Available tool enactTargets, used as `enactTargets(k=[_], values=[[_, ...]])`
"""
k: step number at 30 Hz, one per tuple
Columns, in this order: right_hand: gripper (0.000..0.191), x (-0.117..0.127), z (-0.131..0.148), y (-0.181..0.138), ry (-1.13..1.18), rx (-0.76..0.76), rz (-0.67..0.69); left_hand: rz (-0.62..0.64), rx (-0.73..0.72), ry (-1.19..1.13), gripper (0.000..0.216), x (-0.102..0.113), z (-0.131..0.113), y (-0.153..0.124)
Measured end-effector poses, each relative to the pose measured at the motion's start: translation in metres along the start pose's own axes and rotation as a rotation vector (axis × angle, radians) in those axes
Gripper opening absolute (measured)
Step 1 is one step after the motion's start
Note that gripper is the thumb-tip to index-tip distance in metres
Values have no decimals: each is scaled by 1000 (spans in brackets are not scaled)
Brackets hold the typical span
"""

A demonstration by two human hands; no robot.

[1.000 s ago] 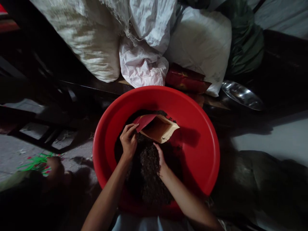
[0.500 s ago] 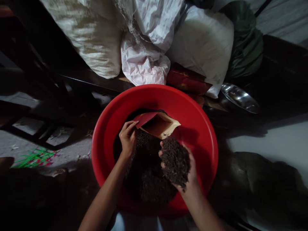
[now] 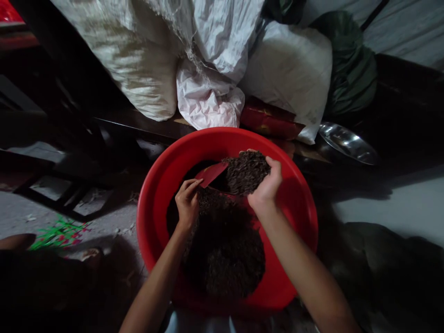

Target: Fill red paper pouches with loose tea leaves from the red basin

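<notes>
A big red plastic basin (image 3: pixel 294 203) sits in front of me with a heap of dark loose leaves (image 3: pixel 225 249) in it. My left hand (image 3: pixel 187 206) pinches the red edge of an open paper pouch (image 3: pixel 211 173) that stands in the heap. My right hand (image 3: pixel 265 182) is cupped around a handful of the dark leaves (image 3: pixel 247 170) and holds it right over the pouch's mouth, which it mostly hides.
White woven sacks (image 3: pixel 208 60) and a green bundle (image 3: pixel 350 69) are piled behind the basin. Red packets (image 3: pixel 270 121) lie under them and a steel bowl (image 3: pixel 347 143) sits to the right. Green plastic strips (image 3: pixel 55 231) lie on the floor at left.
My right hand scooped a handful of leaves out of the heap, lifted it and carried it up over the pouch. My left hand kept its hold on the pouch.
</notes>
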State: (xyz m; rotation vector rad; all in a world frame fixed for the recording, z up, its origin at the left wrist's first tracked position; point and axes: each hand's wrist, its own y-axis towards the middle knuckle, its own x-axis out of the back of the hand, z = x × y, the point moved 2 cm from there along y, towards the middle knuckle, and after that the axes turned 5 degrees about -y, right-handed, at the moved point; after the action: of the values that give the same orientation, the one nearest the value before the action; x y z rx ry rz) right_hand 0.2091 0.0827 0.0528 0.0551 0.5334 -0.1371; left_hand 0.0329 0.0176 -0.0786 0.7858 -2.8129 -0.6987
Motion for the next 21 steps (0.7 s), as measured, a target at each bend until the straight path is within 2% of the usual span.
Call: enactTargets(k=[5, 9, 11, 14, 16, 17, 19, 21], values=[[32, 1, -3, 2, -189, 225, 118, 12, -10, -7, 27, -1, 3, 0], [22, 8, 11, -14, -516, 309, 203, 31, -12, 0, 26, -2, 0, -1], [21, 21, 22, -24, -671, 401, 194, 33, -16, -4, 24, -3, -1, -1], [25, 70, 28, -24, -819, 636, 40, 22, 0, -1, 21, -2, -2, -1], [29, 118, 19, -10, -923, 685, -83, 6, 23, -3, 20, -1, -3, 0], [29, 143, 9, 0, -992, 632, -116, -4, 32, -7, 20, -1, -3, 1], [26, 187, -16, 17, -1107, 390, -146, -19, 36, -16, 20, -1, -3, 2], [22, 212, -45, 24, -1150, 224, -112, -25, 39, -25, 19, -2, -3, 1]])
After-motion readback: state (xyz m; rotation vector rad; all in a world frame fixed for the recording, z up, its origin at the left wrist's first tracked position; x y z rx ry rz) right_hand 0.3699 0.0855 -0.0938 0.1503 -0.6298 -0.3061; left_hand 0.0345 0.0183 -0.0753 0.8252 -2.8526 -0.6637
